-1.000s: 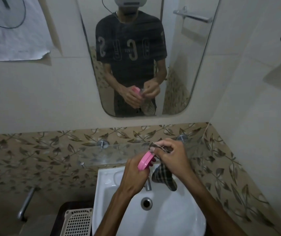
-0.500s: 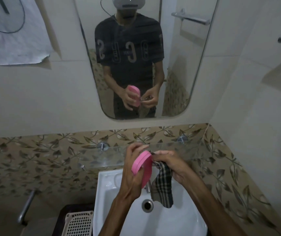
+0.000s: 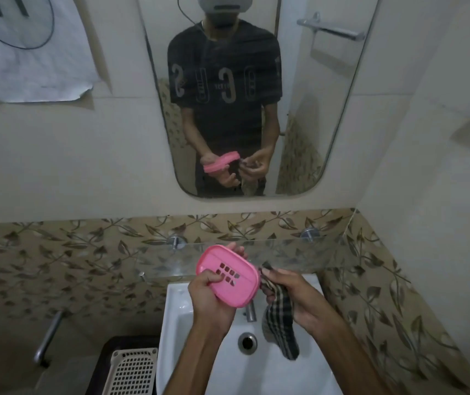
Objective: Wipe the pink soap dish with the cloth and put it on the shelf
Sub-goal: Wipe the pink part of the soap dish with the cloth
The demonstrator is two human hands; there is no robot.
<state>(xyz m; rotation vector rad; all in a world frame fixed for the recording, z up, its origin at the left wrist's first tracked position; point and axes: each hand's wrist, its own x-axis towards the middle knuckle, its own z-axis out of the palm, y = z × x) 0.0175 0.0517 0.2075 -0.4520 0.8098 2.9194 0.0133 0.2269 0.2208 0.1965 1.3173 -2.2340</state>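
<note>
White sink (image 3: 188,303) under a glass shelf (image 3: 291,258) and mirror (image 3: 299,115), leaf-patterned tiles, left hand (image 3: 214,297) gripping the pink dish (image 3: 226,276) over the sink, right hand (image 3: 293,295) clutching the hanging checked cloth (image 3: 281,326) beside it

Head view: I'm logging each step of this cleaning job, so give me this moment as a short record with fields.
setting: white ceramic sink below a clear glass wall shelf
left hand: grips the pink plastic soap dish, slotted face towards the camera
right hand: holds the dark checked cloth, which hangs over the basin
contact: cloth's upper end sits at the dish's right edge
dish on shelf: not yet
also in view: wall mirror, white slotted plastic basket at lower left
</note>
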